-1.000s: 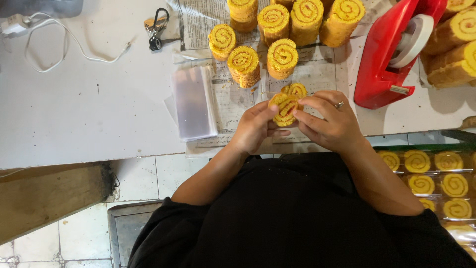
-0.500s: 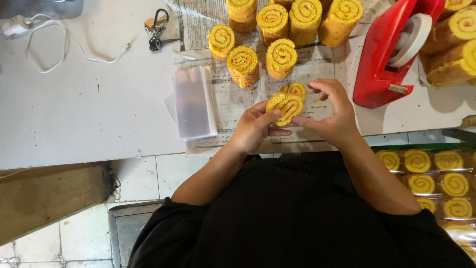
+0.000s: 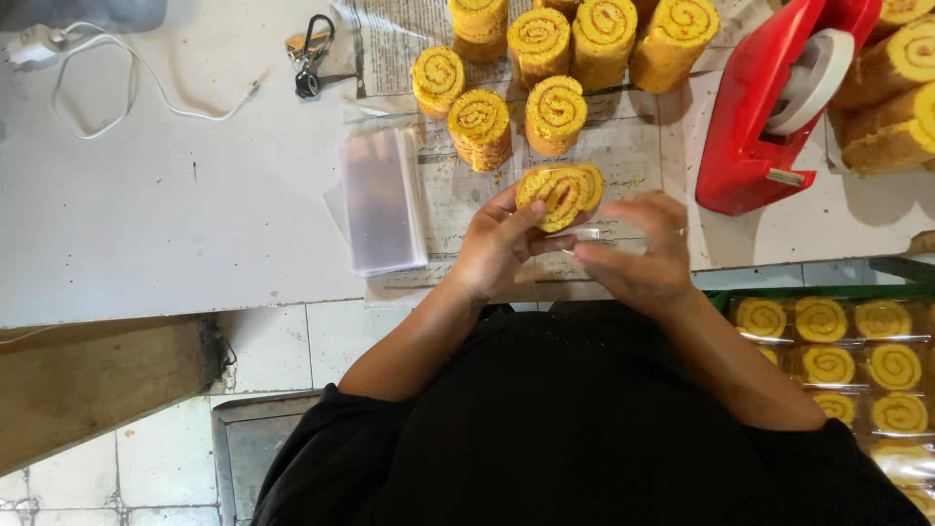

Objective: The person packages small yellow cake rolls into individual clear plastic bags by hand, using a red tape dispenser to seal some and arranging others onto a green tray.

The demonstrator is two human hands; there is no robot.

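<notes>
The left hand (image 3: 497, 248) pinches a round yellow slice of swirled sponge roll in a clear plastic sleeve (image 3: 560, 193) between thumb and fingertips, closed lightly on its left edge and holding it just above the newspaper-covered white table (image 3: 195, 224). The right hand (image 3: 638, 255) is half open just beside the slice on its right; its fingers are blurred, and whether they touch the plastic I cannot tell.

To do this well, I judge the pinch should stay soft so the sponge keeps its shape, with the sleeve kept flat and snug around the slice.

Both forearms come up from the body, wrists bent inward and palms facing each other. Left of the grip lies a stack of clear plastic sleeves (image 3: 382, 200); beyond it stand unwrapped yellow swirl roll slices (image 3: 479, 127); to the right sits a red tape dispenser (image 3: 769, 107).
</notes>
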